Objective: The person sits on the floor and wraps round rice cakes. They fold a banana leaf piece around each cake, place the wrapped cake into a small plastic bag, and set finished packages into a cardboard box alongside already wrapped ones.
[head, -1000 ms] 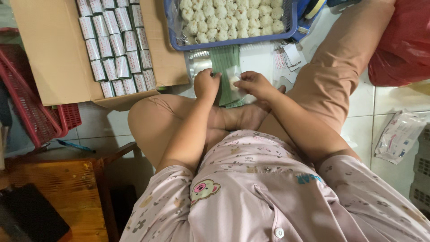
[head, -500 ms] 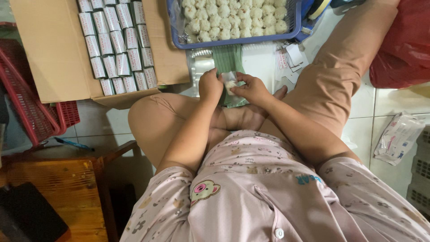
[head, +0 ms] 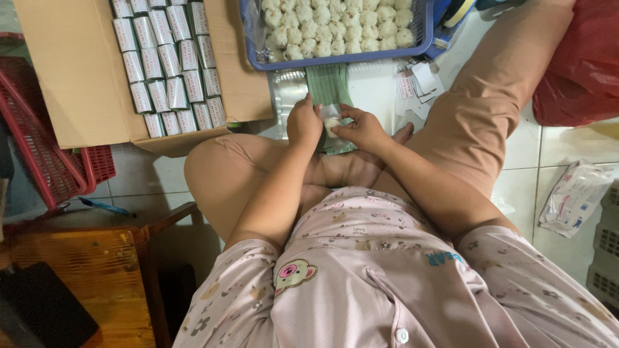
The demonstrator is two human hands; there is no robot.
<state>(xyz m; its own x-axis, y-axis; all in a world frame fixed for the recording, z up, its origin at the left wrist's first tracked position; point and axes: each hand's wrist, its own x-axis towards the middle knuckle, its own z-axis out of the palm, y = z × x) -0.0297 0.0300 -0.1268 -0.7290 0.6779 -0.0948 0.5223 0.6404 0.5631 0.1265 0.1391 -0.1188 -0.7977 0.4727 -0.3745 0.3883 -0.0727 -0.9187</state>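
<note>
Both hands, left [head: 304, 122] and right [head: 364, 129], pinch a clear bag [head: 331, 120] (seemingly holding one white ball) above the green stack [head: 329, 87], near the blue basket [head: 335, 59] edge, mouth kept open.

The left hand [head: 304, 121] and right hand [head: 362, 127] now sit slightly apart rather than pressed together, pinching between them a small clear plastic pouch holding a pale round piece [head: 331, 121], raised off the green ribbed strip [head: 329, 87].
</note>
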